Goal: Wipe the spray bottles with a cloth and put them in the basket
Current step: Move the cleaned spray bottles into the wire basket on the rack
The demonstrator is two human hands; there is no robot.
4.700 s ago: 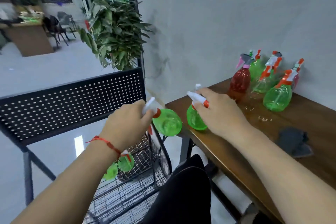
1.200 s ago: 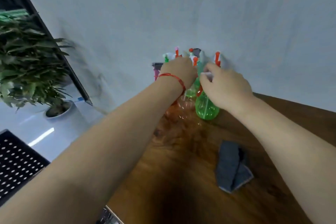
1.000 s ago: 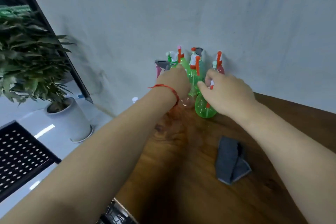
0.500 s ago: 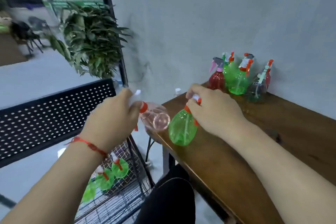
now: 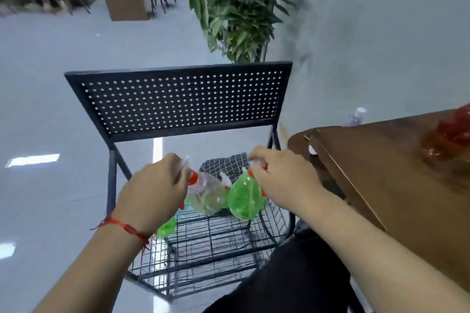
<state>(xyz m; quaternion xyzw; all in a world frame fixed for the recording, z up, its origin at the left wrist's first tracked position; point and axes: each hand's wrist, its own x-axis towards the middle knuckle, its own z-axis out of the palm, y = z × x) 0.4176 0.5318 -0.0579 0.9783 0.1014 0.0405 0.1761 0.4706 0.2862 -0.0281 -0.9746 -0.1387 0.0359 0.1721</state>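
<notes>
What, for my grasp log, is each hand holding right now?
Left hand: closed, fingers curled round the top of the clear spray bottle.
Right hand: closed, gripping the top of the green spray bottle.

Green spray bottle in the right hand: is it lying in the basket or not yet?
Not yet. The right hand grips the green spray bottle by its head, and it hangs above the wire basket.

A basket [image 5: 211, 244] of thin black metal wire sits below a matt black metal panel [image 5: 183, 101] punched with small holes. Above it are two glossy plastic spray bottles: a clear bottle [image 5: 208, 197] and a translucent green bottle [image 5: 244, 199]. The table [image 5: 394, 175] is smooth brown wood with a soft sheen. The pale floor [image 5: 38, 114] is glossy.
</notes>
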